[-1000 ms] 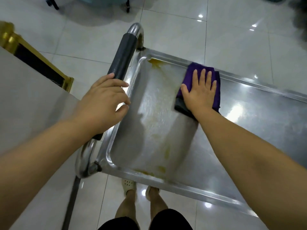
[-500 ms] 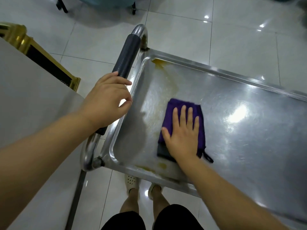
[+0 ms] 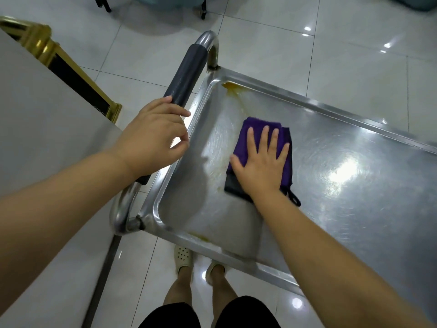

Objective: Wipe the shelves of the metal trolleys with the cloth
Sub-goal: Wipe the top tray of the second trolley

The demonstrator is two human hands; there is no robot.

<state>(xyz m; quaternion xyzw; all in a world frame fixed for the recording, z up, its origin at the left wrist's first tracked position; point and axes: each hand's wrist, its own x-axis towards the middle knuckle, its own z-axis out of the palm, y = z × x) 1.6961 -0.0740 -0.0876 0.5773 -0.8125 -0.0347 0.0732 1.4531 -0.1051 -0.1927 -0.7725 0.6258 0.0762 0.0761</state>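
Observation:
A metal trolley's top shelf fills the right half of the head view, shiny steel with a raised rim. A folded purple cloth lies flat on its left part. My right hand presses on the cloth with straight, spread fingers. My left hand grips the black padded handle at the shelf's left end, fingers curled round it. Yellow-brown stains sit in the far left corner and along the near rim.
A pale counter with a gold-trimmed edge stands close on the left. White tiled floor surrounds the trolley. My feet stand just under the near rim. Wheeled legs of another object show at the top.
My right hand slid the cloth from the far rim toward me, then back up a little toward the far left corner. The left hand stayed on the handle.

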